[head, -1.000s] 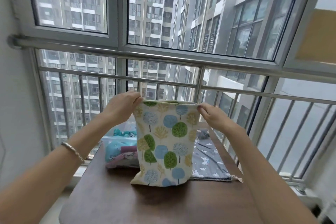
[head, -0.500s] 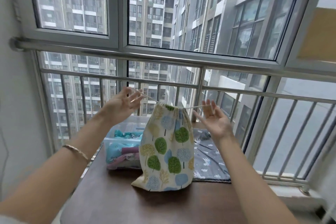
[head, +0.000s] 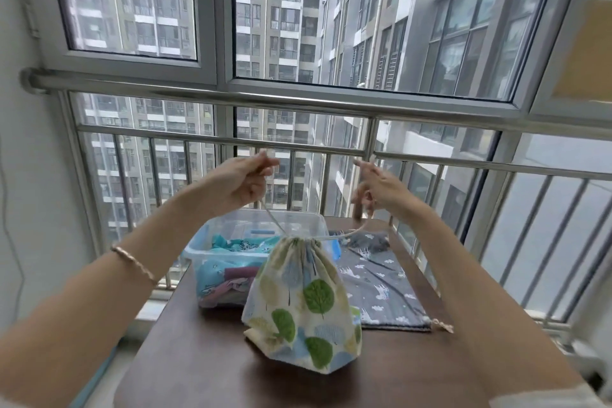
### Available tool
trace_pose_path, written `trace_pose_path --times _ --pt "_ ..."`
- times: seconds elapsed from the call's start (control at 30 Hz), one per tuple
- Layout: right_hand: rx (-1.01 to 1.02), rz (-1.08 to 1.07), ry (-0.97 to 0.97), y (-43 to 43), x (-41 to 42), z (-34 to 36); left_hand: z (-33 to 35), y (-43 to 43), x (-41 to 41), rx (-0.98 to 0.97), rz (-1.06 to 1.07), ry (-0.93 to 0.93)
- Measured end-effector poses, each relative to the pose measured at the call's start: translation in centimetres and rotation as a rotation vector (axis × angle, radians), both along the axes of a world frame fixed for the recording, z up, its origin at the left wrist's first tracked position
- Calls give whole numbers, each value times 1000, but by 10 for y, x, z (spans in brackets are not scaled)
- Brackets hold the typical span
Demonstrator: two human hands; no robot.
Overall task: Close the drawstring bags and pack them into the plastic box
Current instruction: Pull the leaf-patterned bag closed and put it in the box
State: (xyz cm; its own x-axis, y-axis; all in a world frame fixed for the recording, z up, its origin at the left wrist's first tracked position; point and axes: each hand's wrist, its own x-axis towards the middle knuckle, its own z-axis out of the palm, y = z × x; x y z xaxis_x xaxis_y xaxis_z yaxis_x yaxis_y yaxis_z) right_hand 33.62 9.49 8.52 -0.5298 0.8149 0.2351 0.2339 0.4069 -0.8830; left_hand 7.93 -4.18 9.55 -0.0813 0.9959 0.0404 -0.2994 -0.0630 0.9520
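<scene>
In the head view, the cream cotton drawstring bag with a print of green, blue and yellow trees (head: 303,305) stands on the dark brown wooden table (head: 198,371). It is just in front of the clear plastic box (head: 202,250); whether the two touch, I cannot tell. The mouth of the bag is gathered into tight pleats.

The left hand (head: 240,180) pinches one end of the pale cord (head: 272,216) with curled fingers. The right hand (head: 377,189) has its fingers curled round the other end. Both hands are raised above the bag and well apart, so the cord makes a V shape.

I judge that the closing of this bag is nearly finished. To do it well, both ends should be pulled with equal force, more outward than upward, so that the bag does not lift or fall over. When no gap remains at the neck, the bag can go into the box, which already holds turquoise and pink cloth.

The grey fabric bag with small white figures (head: 381,285) lies flat on the table at the right side and probably must be closed too.

No brand, label or writing can be read; the prints are only pictures.
</scene>
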Motion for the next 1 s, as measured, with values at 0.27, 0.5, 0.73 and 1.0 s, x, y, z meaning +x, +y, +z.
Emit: trace_pose_path --times 0.27,0.5,0.73,1.0 --pt "112 174 -583 -38 -77 21 49 19 69 163 -113 332" --pt "-470 630 16 -38 -59 9 34 56 55 -220 102 727" --pt "-479 372 117 -40 -51 -7 3 47 48 -464 -154 579" --pt "-467 210 252 -44 -57 -13 -16 41 64 -149 143 525"
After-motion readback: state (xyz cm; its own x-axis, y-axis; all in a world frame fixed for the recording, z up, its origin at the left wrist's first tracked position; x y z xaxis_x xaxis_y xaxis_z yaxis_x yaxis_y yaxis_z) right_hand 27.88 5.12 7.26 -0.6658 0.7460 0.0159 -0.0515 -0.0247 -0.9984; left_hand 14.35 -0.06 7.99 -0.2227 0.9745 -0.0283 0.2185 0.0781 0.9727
